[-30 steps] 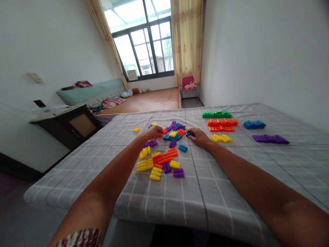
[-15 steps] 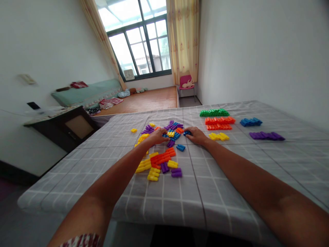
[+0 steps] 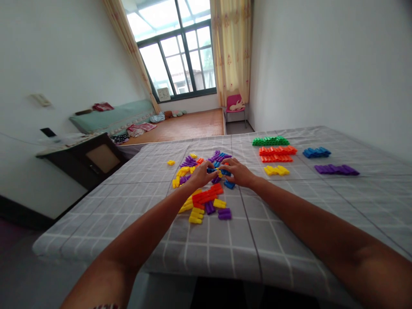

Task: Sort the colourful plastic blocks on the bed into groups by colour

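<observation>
Grey checked cloth (image 3: 154, 242) carries order on its right, a muddle at its middle

Tall dark-framed window (image 3: 180, 36) stands beyond the table under that cloth. Judged by layout, the work is partly done: at the right lie a green row of plastic tubes (image 3: 271, 141), two orange rows (image 3: 278, 151), a short yellow row (image 3: 277, 170), a blue row (image 3: 316, 152) and a purple row (image 3: 336, 170). Left over, it seems, is a mixed heap of coloured tubes (image 3: 207, 195) at the centre.

At the heap's far part, the left hand (image 3: 202, 174) appears to pinch a small blue plastic piece (image 3: 210, 170) between thumb and fingertips. Just opposite, the right hand (image 3: 240, 173) has thumb and fingers bent around what looks like a second blue plastic piece (image 3: 226, 171). Yellow plastic (image 3: 220, 174) shows between the hands; whether either touches it is unclear.

Fingers cover both blue pieces too much to tell their long axes, or whether they join. Each row runs left to right, the purple one dipping slightly rightward. Near the person, a purple plastic pair (image 3: 224, 213) lies crosswise.
</observation>
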The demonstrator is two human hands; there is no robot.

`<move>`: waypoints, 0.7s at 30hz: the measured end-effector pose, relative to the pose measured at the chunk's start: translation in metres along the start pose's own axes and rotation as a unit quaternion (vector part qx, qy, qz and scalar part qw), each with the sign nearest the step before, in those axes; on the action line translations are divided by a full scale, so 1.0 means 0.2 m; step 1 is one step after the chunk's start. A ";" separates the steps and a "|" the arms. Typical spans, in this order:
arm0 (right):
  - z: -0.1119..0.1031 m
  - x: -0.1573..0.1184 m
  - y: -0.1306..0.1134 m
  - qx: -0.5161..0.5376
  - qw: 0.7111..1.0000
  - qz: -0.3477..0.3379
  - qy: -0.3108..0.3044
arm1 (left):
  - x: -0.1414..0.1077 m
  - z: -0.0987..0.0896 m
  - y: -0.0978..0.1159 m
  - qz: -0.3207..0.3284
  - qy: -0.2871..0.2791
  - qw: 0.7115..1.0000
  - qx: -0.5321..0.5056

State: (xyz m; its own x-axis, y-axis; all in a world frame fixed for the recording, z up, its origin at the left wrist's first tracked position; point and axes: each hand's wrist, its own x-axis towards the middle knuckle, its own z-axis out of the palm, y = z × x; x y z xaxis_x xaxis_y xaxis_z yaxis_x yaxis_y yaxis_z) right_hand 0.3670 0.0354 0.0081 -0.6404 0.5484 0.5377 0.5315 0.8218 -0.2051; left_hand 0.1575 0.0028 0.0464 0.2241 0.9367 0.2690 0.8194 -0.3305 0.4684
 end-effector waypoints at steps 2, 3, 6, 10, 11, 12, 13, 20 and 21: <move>0.02 0.00 0.01 0.022 1.000 0.006 0.014 | 0.00 0.00 0.01 -0.019 0.000 0.999 -0.047; 0.04 0.00 0.01 0.030 0.999 0.010 0.021 | 0.00 0.00 0.01 -0.029 -0.011 0.997 -0.073; 0.06 0.01 -0.01 0.032 0.998 0.023 0.039 | 0.00 0.00 0.02 -0.049 -0.050 0.990 -0.125; 0.07 0.01 0.01 -0.013 0.999 0.025 0.017 | -0.01 -0.04 -0.02 -0.058 -0.070 0.989 -0.117; 0.07 0.00 0.02 -0.023 0.999 0.029 0.007 | -0.01 -0.06 -0.04 -0.067 -0.070 0.989 -0.115; 0.06 0.00 0.03 -0.027 0.999 0.037 0.000 | -0.02 -0.08 -0.07 -0.079 -0.071 0.987 -0.120; 0.06 0.00 0.04 -0.022 0.999 0.048 0.000 | -0.02 -0.10 -0.09 -0.094 -0.072 0.984 -0.130; 0.03 0.06 -0.09 0.143 0.988 0.057 0.021 | -0.06 -0.07 -0.11 -0.111 -0.066 0.976 -0.176; 0.03 0.06 -0.12 0.134 0.989 0.059 0.019 | -0.05 -0.05 -0.09 -0.101 -0.070 0.978 -0.168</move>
State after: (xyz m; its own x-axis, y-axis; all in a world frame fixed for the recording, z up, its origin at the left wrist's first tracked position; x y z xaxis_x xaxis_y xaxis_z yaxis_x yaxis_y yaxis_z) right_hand 0.3439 0.0236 0.0151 -0.5581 0.6414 0.5264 0.4317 0.7662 -0.4759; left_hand 0.1350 -0.0020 0.0429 0.1649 0.9856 0.0367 0.6399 -0.1352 0.7565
